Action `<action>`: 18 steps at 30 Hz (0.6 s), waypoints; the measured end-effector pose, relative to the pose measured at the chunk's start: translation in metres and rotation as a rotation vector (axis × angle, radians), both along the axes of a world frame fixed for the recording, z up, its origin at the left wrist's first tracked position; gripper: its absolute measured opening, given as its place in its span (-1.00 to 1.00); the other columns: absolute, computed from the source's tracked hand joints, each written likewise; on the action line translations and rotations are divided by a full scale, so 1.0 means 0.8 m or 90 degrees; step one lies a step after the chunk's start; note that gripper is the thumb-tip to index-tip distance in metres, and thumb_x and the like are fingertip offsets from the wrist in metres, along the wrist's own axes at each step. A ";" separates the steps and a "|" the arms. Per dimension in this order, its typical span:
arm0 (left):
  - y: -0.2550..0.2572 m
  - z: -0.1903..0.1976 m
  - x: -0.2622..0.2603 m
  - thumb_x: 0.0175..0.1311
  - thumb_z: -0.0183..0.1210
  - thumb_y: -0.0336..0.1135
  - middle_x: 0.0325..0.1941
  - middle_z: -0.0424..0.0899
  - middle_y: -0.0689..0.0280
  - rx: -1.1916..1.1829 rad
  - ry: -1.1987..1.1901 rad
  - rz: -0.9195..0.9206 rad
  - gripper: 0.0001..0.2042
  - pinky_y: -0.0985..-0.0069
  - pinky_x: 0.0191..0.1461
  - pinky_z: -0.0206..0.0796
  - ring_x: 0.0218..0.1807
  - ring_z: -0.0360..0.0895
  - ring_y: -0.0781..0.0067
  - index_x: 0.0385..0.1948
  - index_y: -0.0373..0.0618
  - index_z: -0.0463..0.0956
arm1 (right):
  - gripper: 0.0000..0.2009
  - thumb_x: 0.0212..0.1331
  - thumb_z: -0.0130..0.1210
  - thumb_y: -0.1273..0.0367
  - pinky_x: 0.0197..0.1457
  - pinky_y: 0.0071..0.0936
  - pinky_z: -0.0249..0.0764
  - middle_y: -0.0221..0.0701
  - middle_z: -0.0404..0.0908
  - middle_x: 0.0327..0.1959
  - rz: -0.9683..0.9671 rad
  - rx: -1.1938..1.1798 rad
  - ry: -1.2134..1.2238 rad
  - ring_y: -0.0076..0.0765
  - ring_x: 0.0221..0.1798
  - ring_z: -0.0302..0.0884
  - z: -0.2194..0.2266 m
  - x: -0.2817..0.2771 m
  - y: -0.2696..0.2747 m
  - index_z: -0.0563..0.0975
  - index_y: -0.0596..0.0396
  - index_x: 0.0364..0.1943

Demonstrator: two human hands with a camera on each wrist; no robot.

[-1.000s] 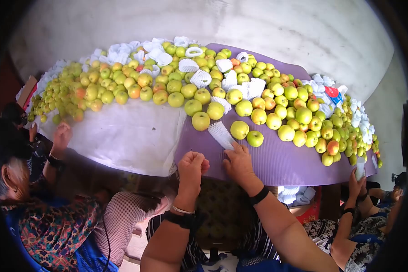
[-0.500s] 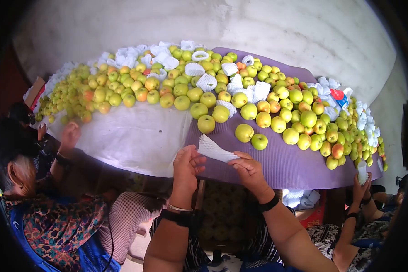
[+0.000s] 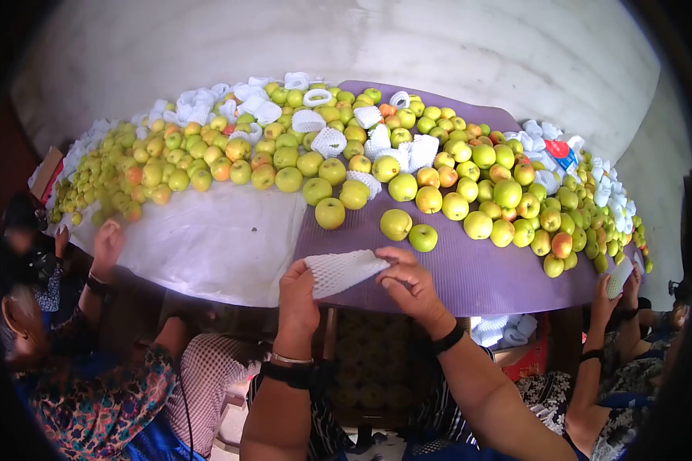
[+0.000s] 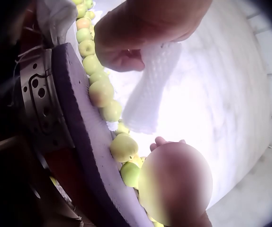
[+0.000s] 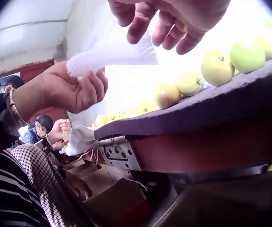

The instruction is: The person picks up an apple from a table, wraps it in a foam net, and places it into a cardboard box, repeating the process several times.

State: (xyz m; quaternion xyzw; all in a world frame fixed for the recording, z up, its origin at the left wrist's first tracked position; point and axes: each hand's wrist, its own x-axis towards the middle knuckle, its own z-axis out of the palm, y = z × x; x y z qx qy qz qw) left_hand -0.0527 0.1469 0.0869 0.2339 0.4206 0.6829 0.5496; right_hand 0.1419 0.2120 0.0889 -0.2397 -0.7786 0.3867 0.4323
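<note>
A white foam net sleeve (image 3: 344, 272), flattened and tapering, hangs over the table's front edge in the head view. My left hand (image 3: 297, 298) grips its left end, and the left wrist view shows that hand (image 4: 147, 23) with the sleeve (image 4: 152, 90) stretching away from it. My right hand (image 3: 414, 286) is at the sleeve's other end, its fingers overlapping it in the head view. In the right wrist view, the right hand's fingers (image 5: 162, 28) hang spread and loosely bent beside the sleeve (image 5: 112, 54). Two yellow-green apples (image 3: 396, 224) lie just beyond the hands.
Many more apples (image 3: 288, 180) are heaped across the table, with foam sleeves (image 3: 329, 143) scattered among them. Purple matting (image 3: 469, 273) and white sheeting (image 3: 207, 238) cover the tabletop. Other people's hands (image 3: 109, 244) work at the left and right. A crate (image 3: 369, 369) sits below the front edge.
My right hand lifted the sleeve off the mat and turned it across toward my left hand. The left hand opened, then took the sleeve's left end; the right fingers loosened.
</note>
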 end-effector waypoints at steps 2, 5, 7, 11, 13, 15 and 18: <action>0.003 -0.002 0.001 0.10 -0.11 -0.46 -0.38 0.59 0.26 -0.007 0.006 0.182 -0.81 0.66 -0.53 0.33 -0.46 0.54 0.54 -0.30 -0.29 0.42 | -0.94 -0.07 0.07 0.53 0.03 -0.40 0.31 -0.18 0.50 -0.15 -0.083 0.023 0.009 -0.16 -0.04 0.41 -0.001 0.003 0.011 0.52 0.16 -0.46; 0.000 -0.004 -0.007 0.11 -0.08 -0.54 -0.35 0.56 0.22 0.038 -0.015 0.248 -0.87 0.53 -0.19 0.36 -0.35 0.51 0.47 -0.35 -0.33 0.43 | -0.88 -0.11 0.09 0.53 0.06 -0.33 0.28 -0.14 0.48 -0.14 -0.327 0.071 0.052 -0.08 -0.01 0.38 -0.030 0.021 0.050 0.49 0.16 -0.41; -0.001 -0.004 -0.009 0.11 -0.08 -0.55 -0.35 0.56 0.23 0.041 -0.013 0.249 -0.87 0.54 -0.20 0.36 -0.35 0.51 0.47 -0.36 -0.33 0.43 | -0.80 -0.16 0.10 0.53 0.09 -0.26 0.26 -0.12 0.48 -0.16 -0.492 0.052 -0.054 -0.01 -0.01 0.35 -0.037 0.036 0.067 0.47 0.16 -0.35; 0.002 -0.003 -0.006 0.10 -0.08 -0.56 -0.36 0.56 0.25 0.042 -0.009 0.264 -0.88 0.58 -0.22 0.35 -0.36 0.50 0.50 -0.37 -0.32 0.43 | -0.71 -0.18 0.09 0.53 0.09 -0.21 0.26 -0.11 0.47 -0.18 -0.505 0.054 -0.137 0.03 -0.06 0.36 -0.034 0.046 0.081 0.46 0.15 -0.26; 0.004 -0.008 -0.004 0.10 -0.07 -0.57 -0.37 0.56 0.26 0.053 -0.007 0.271 -0.89 0.59 -0.24 0.35 -0.37 0.50 0.52 -0.37 -0.32 0.43 | -0.66 -0.19 0.09 0.53 0.09 -0.22 0.25 -0.12 0.46 -0.14 -0.474 0.070 -0.139 0.03 -0.05 0.34 -0.032 0.041 0.082 0.45 0.14 -0.18; 0.005 -0.013 -0.003 0.10 -0.07 -0.58 -0.37 0.56 0.27 0.064 -0.003 0.278 -0.89 0.61 -0.25 0.34 -0.38 0.49 0.53 -0.38 -0.31 0.43 | -0.63 -0.18 0.08 0.53 0.09 -0.24 0.24 -0.12 0.45 -0.12 -0.474 0.108 -0.175 0.02 -0.03 0.33 -0.028 0.036 0.082 0.44 0.14 -0.15; 0.005 -0.016 -0.002 0.11 -0.09 -0.53 -0.33 0.57 0.20 0.049 0.023 0.266 -0.85 0.53 -0.19 0.37 -0.32 0.53 0.44 -0.33 -0.34 0.42 | -0.60 -0.15 0.09 0.49 0.14 -0.24 0.20 -0.14 0.43 -0.07 -0.468 0.125 -0.219 0.02 0.04 0.28 -0.025 0.029 0.082 0.42 0.13 -0.09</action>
